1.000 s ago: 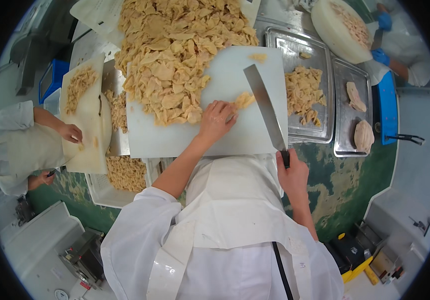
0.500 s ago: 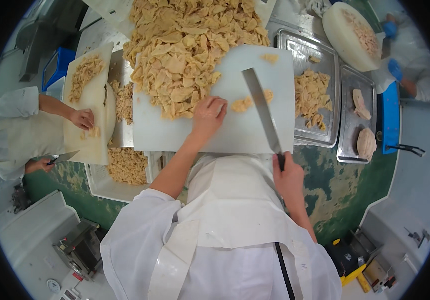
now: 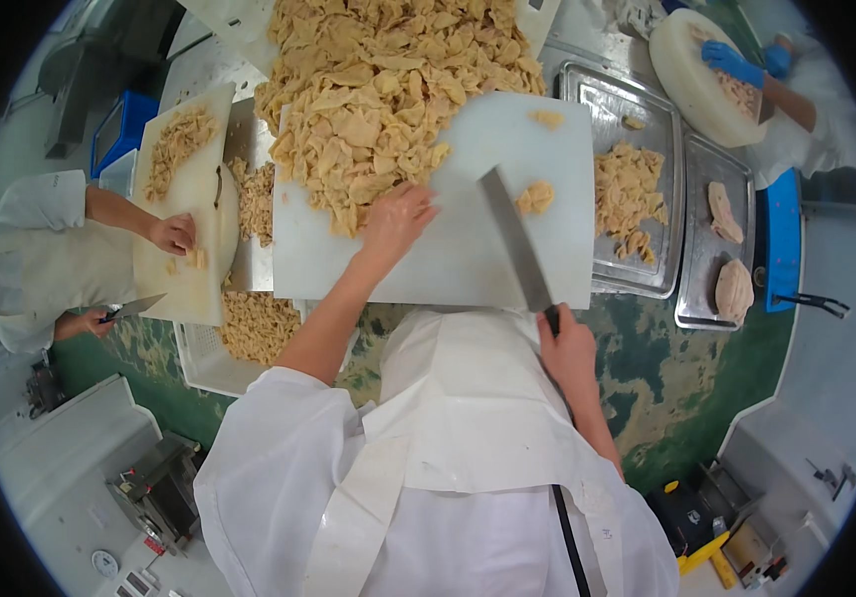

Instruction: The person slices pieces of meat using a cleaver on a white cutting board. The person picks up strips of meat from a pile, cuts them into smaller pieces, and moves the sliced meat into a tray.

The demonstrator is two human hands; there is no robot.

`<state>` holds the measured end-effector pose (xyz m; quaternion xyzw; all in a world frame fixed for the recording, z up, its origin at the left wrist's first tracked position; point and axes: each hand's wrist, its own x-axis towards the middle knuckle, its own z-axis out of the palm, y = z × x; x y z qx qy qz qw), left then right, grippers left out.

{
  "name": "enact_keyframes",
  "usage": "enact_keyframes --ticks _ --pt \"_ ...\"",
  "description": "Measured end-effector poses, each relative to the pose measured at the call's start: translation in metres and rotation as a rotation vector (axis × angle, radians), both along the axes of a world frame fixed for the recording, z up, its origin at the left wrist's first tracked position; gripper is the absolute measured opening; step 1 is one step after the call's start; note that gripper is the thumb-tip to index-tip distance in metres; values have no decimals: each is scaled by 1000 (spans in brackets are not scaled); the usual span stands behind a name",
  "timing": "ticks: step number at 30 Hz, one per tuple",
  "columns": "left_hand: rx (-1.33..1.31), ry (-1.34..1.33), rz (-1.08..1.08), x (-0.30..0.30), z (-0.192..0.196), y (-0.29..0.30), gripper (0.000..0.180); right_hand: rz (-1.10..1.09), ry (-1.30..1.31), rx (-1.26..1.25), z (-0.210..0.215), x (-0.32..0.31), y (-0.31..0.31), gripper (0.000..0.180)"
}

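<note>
My left hand (image 3: 398, 221) rests at the near edge of a big heap of pale yellow chicken skin (image 3: 388, 109). Its fingers touch the skin, slightly blurred, with the thumb apart. In my right hand (image 3: 567, 350) is the black handle of a long knife (image 3: 517, 239), its straight, square-tipped blade slanting up and left over the white cutting board (image 3: 448, 269). One bunched piece of skin (image 3: 535, 197) lies just right of the blade, and a smaller scrap (image 3: 547, 118) sits further back on the board.
Right of the board, one metal tray (image 3: 666, 269) holds skin pieces; another tray (image 3: 691, 298) bears two pale meat pieces. A co-worker at left holds a knife (image 3: 134, 306) over a board (image 3: 152, 284). Blue gloves (image 3: 731, 65) work at the far-right round board (image 3: 671, 50). A crate (image 3: 199, 368) stands below left.
The skin that lay left of the blade now sits right of it, bunched with the other piece. The blade tip has dropped slightly. My left hand has shifted left against the heap.
</note>
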<state>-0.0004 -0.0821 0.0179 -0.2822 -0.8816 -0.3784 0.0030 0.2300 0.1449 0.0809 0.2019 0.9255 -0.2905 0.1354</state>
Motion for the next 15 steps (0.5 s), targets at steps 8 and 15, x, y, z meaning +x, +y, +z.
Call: enact_keyframes --ticks 8,15 --pt "44 134 24 6 -6 83 35 -315 72 180 5 3 50 29" --pt "-54 137 31 12 -25 78 30 -216 34 45 11 3 20 30"
